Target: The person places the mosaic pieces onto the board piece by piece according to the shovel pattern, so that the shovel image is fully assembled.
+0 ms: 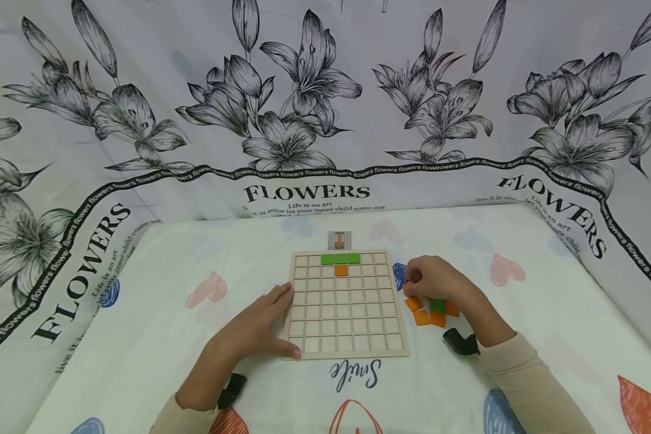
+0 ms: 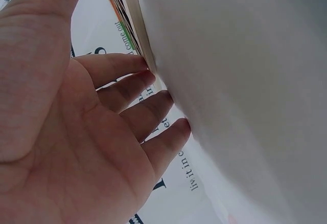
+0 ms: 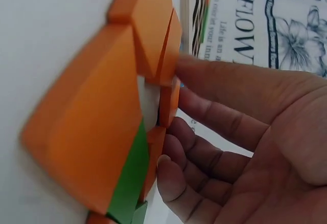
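A wooden grid board (image 1: 360, 311) lies flat on the cloth in the head view. Several green tiles (image 1: 341, 258) sit side by side in its far row, with one orange tile (image 1: 341, 270) below the middle one. Along the board's left edge rests my left hand (image 1: 255, 324), fingers extended against the side and thumb at the near corner. To the right of the board, my right hand (image 1: 436, 279) pinches an orange tile (image 3: 171, 102) between thumb and forefinger. Beneath and beside it lie loose orange tiles (image 1: 421, 317) and a green tile (image 1: 437, 305), partly covered by the hand.
Just beyond the board's far edge lies a small pattern card (image 1: 339, 240) with a grid and an orange-brown shape. A white cloth with printed hearts (image 1: 507, 269) covers the table. Behind it hangs a flower-printed curtain (image 1: 304, 90). Black straps or devices (image 1: 460, 342) show at both wrists.
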Available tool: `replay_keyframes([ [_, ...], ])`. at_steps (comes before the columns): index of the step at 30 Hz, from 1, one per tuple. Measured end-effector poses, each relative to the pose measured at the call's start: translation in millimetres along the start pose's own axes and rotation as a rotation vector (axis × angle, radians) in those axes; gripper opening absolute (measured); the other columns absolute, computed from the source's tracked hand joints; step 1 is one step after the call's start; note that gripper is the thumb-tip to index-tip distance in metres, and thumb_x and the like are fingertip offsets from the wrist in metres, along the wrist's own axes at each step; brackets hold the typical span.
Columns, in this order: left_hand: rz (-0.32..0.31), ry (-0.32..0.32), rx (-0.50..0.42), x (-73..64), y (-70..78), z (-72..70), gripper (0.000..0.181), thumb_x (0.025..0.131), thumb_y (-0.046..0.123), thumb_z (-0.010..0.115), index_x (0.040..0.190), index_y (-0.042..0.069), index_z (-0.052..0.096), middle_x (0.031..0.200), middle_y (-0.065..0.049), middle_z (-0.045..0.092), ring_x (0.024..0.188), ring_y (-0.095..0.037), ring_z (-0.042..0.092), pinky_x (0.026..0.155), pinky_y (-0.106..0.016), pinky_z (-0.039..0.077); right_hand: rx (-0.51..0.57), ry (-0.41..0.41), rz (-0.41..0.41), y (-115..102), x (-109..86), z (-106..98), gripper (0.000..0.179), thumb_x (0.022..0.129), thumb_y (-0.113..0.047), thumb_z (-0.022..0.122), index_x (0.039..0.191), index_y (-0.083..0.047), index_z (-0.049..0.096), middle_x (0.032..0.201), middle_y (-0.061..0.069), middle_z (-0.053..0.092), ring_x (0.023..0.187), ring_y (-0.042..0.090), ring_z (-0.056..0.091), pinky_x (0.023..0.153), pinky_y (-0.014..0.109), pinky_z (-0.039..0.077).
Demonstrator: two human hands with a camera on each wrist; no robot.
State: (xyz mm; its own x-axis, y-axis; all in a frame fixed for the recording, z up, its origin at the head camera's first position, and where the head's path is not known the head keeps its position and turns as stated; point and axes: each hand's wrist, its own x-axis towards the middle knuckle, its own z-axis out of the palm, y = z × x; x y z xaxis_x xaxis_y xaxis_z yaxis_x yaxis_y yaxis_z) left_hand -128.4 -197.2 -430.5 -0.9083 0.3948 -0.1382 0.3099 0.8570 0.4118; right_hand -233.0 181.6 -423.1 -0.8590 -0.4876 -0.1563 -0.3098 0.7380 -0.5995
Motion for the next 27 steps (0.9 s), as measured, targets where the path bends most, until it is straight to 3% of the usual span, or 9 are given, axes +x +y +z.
replay_keyframes([
  [7, -0.002, -0.005, 0.006, 0.9, 2.8, -0.8, 0.125, 0.062, 0.062, 0.086, 0.156, -0.001, 0.031, 0.162, -0.014, 0.027, 0.148, -0.036, 0.025, 0.115, -0.049, 0.030, -0.003, 0.014, 0.023, -4.9, -0.2, 0.9, 0.012, 0.086, -0.007, 0.077, 0.094, -0.006, 0.068, 0.080, 0.002, 0.057, 0.073, 0.020, 0.052, 0.064, 0.034, 0.047],
  [19, -0.004, -0.001, 0.007, 0.2, 1.5, -0.8, 0.126, 0.061, 0.062, 0.086, 0.156, -0.001, 0.031, 0.162, -0.015, 0.028, 0.148, -0.037, 0.025, 0.115, -0.050, 0.030, 0.046, 0.019, 0.055, -5.8, 1.3, 2.0, 0.012, 0.084, -0.007, 0.078, 0.086, -0.008, 0.066, 0.077, 0.002, 0.060, 0.068, 0.020, 0.053, 0.060, 0.034, 0.046],
  [24, -0.001, -0.008, -0.001, -0.1, 1.6, -1.5, 0.125, 0.062, 0.061, 0.086, 0.155, -0.002, 0.031, 0.162, -0.016, 0.027, 0.148, -0.037, 0.025, 0.116, -0.050, 0.030, 0.079, 0.077, 0.064, -5.1, 1.6, -0.4, 0.002, 0.091, -0.007, 0.072, 0.090, -0.007, 0.073, 0.082, 0.001, 0.068, 0.072, 0.019, 0.058, 0.066, 0.035, 0.052],
  [27, 0.004, -0.007, 0.000, -0.4, 1.1, -1.8, 0.125, 0.063, 0.060, 0.086, 0.155, -0.002, 0.030, 0.162, -0.016, 0.027, 0.148, -0.038, 0.024, 0.116, -0.050, 0.029, 0.081, 0.113, 0.078, -4.1, 1.9, -2.2, 0.008, 0.094, -0.006, 0.068, 0.094, -0.007, 0.076, 0.088, 0.002, 0.070, 0.078, 0.019, 0.060, 0.071, 0.035, 0.054],
])
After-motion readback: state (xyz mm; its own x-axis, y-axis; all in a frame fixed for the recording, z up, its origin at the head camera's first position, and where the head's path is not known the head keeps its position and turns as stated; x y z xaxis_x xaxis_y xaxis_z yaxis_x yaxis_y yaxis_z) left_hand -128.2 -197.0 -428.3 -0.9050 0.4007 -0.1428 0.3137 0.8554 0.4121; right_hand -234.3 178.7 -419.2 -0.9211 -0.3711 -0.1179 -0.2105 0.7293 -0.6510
